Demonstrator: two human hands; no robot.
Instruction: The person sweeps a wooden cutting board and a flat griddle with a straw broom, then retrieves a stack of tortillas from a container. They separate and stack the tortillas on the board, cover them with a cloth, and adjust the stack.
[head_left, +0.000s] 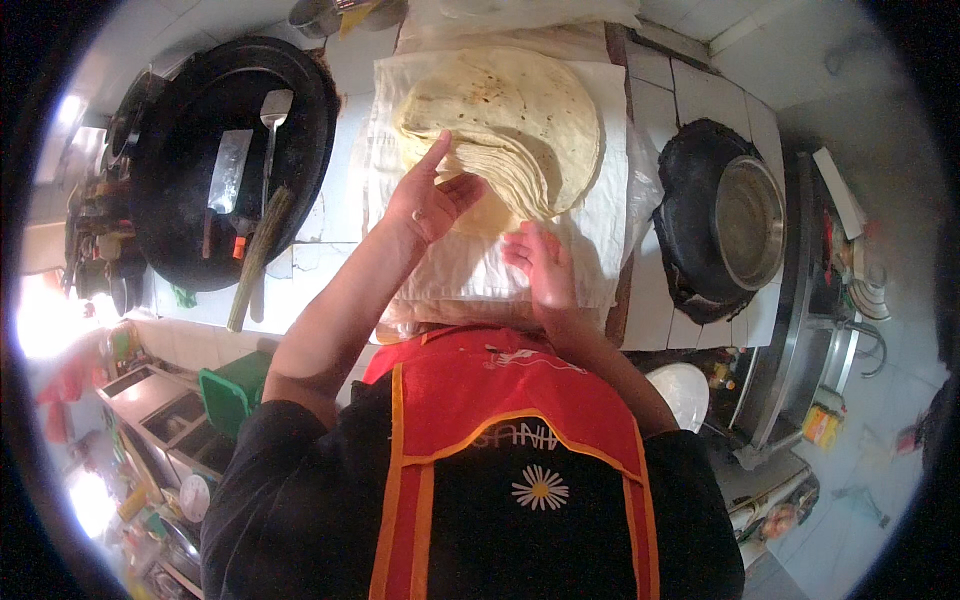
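A stack of thin round flatbreads (525, 105) with brown spots lies on a white cloth (450, 274). Part of the stack is bent back, so that many layered edges show. At the left side of that fold is my left hand (435, 191), its thumb up against the layers and its other fingers below them. My right hand (541, 259) is near the lower right end of the folded edges, fingers bent and fingertips at or very near the layers. Whether it grips them cannot be told.
On the left, a large black griddle pan (180, 165) holds a cleaver (230, 169) and a metal spatula (276, 109); a ridged stick-like object (259, 259) crosses its rim. At right, a metal bowl (752, 223) sits in a black wok (686, 180). A green bin (231, 386) stands lower left.
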